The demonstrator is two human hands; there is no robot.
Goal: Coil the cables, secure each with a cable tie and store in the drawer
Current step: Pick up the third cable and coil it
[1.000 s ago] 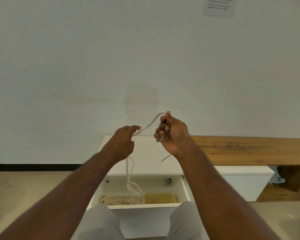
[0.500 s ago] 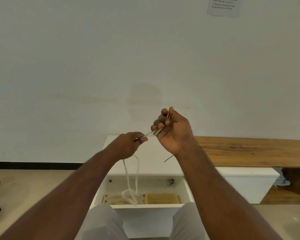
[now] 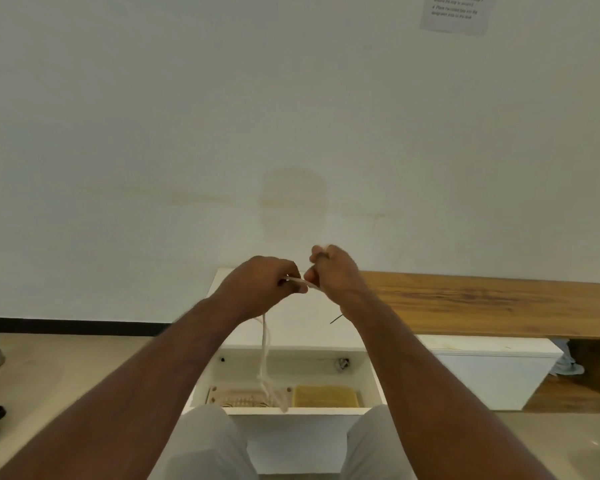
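Left hand (image 3: 257, 285) pinching the white cable (image 3: 264, 344), fingers curled tight around it. Right hand (image 3: 333, 271) just beside, clenching the cable's short stretch plus a thin dark cable tie (image 3: 336, 319) poking out underneath. Cable dangling down, tangled end hanging into the open drawer (image 3: 284, 410). Drawer holding a wooden piece and a yellow box (image 3: 324, 396). Wooden bench (image 3: 482, 303) stretching off right.

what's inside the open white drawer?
In the open white drawer: a yellow rectangular pad on the right, a pale wooden pegged piece on the left, and the hanging white cord's end between them. The front wall hides the nearest part of the floor.
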